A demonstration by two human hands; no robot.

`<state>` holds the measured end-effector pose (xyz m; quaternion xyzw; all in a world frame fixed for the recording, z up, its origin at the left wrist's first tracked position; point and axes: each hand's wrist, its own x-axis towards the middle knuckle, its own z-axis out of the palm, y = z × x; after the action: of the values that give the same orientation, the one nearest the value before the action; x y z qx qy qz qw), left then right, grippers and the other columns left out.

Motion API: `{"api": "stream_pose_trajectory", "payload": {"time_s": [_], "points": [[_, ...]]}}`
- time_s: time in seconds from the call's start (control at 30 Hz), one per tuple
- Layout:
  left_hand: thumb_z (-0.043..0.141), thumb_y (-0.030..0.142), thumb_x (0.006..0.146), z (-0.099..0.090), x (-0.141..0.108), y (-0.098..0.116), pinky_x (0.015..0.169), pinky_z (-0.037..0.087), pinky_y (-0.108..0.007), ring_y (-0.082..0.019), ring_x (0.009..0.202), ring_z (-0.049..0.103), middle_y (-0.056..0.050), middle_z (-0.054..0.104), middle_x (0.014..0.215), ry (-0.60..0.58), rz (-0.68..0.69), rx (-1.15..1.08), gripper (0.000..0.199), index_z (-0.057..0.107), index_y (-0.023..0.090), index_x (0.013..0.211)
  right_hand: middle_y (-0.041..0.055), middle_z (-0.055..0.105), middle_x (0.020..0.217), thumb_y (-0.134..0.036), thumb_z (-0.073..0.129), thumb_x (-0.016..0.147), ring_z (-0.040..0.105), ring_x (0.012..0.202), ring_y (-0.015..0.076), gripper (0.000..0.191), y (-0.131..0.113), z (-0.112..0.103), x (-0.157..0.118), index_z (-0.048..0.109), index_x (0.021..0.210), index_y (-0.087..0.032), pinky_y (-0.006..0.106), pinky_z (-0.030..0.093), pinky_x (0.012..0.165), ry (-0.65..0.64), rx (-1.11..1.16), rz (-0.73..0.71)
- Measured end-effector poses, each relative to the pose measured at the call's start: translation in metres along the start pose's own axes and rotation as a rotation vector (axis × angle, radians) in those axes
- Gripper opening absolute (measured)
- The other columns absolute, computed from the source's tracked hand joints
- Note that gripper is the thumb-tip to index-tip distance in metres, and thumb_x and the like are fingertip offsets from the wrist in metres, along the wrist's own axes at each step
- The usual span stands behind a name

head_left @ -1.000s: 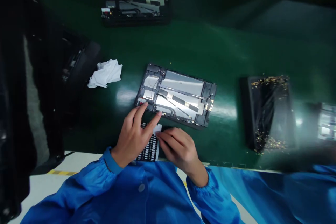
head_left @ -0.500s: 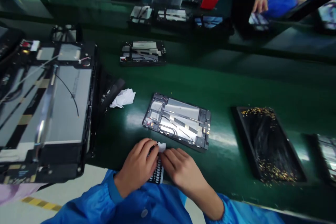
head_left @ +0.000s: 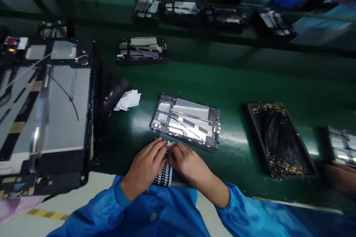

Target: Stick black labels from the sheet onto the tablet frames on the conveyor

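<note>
Head view, black pad strip pointing chestward, left hand, right hand, fingers apparently clamped on it

Your smock sleeve: vivid blue. Small sheet: black rows on white. Table: glossy dark green. Tray: black, flecked gold.

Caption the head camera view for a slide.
Left hand and right hand on a sheet of black pads beside an open tablet frame.

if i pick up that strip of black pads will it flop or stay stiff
The white backing looks thin, so it will probably droop at the free end. The small black pads look light, adding little weight.
</note>
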<state>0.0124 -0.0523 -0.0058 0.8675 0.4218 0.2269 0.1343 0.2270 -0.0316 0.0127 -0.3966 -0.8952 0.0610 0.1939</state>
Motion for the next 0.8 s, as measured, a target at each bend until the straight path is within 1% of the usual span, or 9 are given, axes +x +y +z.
{"api": "stream_pose_trajectory", "payload": {"time_s": [0.13,0.2,0.23,0.3,0.4,0.47,0.57,0.73,0.8], "points": [[0.059,0.014,0.108,-0.004,0.010,0.002,0.118,0.064,-0.044,-0.026,0.141,0.070,-0.013,0.076,0.140,0.024,-0.069,-0.125,0.036,0.068,0.017,0.143,0.0003,0.068,0.084,-0.012,0.054,0.110,0.067,0.068,0.0129,0.017,0.008,0.000,-0.008,0.061,0.098,-0.021,0.023,0.058,0.062,0.071,0.294,0.115],[0.058,0.013,0.109,-0.005,0.015,0.004,0.117,0.064,-0.045,-0.026,0.140,0.070,-0.011,0.078,0.135,0.071,-0.117,-0.200,0.029,0.072,0.020,0.133,0.0006,0.070,0.086,-0.013,0.058,0.110,0.068,0.070,0.0132,0.013,0.006,0.001,-0.011,0.061,0.101,-0.022,0.023,0.059,0.064,0.148,0.388,0.148],[0.057,0.013,0.109,-0.006,0.017,0.005,0.117,0.064,-0.045,-0.026,0.139,0.070,-0.010,0.079,0.132,0.093,-0.132,-0.233,0.025,0.074,0.020,0.125,0.0016,0.071,0.087,-0.012,0.058,0.110,0.068,0.072,0.0142,0.012,0.004,0.002,-0.012,0.062,0.103,-0.021,0.024,0.060,0.066,0.184,0.369,0.139],[0.056,0.012,0.109,-0.006,0.020,0.006,0.116,0.064,-0.044,-0.024,0.138,0.071,-0.009,0.081,0.127,0.126,-0.156,-0.283,0.022,0.076,0.021,0.114,0.0049,0.072,0.089,-0.011,0.058,0.110,0.069,0.078,0.0171,0.010,0.000,0.005,-0.015,0.064,0.108,-0.019,0.028,0.062,0.072,0.235,0.254,0.089],[0.057,0.013,0.109,-0.004,0.023,0.007,0.112,0.065,-0.042,-0.023,0.134,0.072,-0.007,0.082,0.123,0.131,-0.190,-0.314,0.021,0.076,0.021,0.107,0.0090,0.073,0.091,-0.010,0.059,0.110,0.068,0.080,0.0200,0.009,-0.005,0.008,-0.017,0.067,0.114,-0.013,0.033,0.062,0.076,0.251,0.100,0.014],[0.058,0.014,0.109,-0.003,0.024,0.007,0.109,0.066,-0.041,-0.023,0.131,0.073,-0.006,0.083,0.121,0.121,-0.198,-0.315,0.021,0.076,0.022,0.104,0.0109,0.074,0.093,-0.011,0.059,0.110,0.068,0.082,0.0213,0.011,-0.006,0.009,-0.018,0.068,0.116,-0.010,0.035,0.062,0.077,0.245,0.072,-0.010],[0.055,0.013,0.109,-0.001,0.024,0.008,0.109,0.065,-0.040,-0.023,0.129,0.073,-0.004,0.084,0.120,0.112,-0.192,-0.286,0.023,0.074,0.023,0.103,0.0121,0.076,0.094,-0.010,0.058,0.109,0.069,0.082,0.0223,0.015,-0.005,0.009,-0.021,0.068,0.121,-0.010,0.036,0.063,0.075,0.242,0.115,0.016],[0.051,0.014,0.111,0.002,0.026,0.011,0.110,0.063,-0.039,-0.021,0.127,0.074,-0.004,0.083,0.119,0.105,-0.175,-0.193,0.023,0.071,0.024,0.104,0.0132,0.080,0.107,-0.011,0.060,0.108,0.076,0.093,0.0243,0.035,-0.005,0.011,-0.026,0.065,0.142,-0.017,0.038,0.068,0.083,0.262,0.316,0.159],[0.048,0.015,0.112,0.003,0.027,0.012,0.109,0.063,-0.039,-0.021,0.127,0.074,-0.003,0.083,0.118,0.100,-0.174,-0.161,0.025,0.070,0.024,0.105,0.0129,0.081,0.107,-0.011,0.060,0.108,0.077,0.092,0.0240,0.037,-0.005,0.012,-0.026,0.065,0.144,-0.018,0.037,0.069,0.082,0.261,0.348,0.175]]}}
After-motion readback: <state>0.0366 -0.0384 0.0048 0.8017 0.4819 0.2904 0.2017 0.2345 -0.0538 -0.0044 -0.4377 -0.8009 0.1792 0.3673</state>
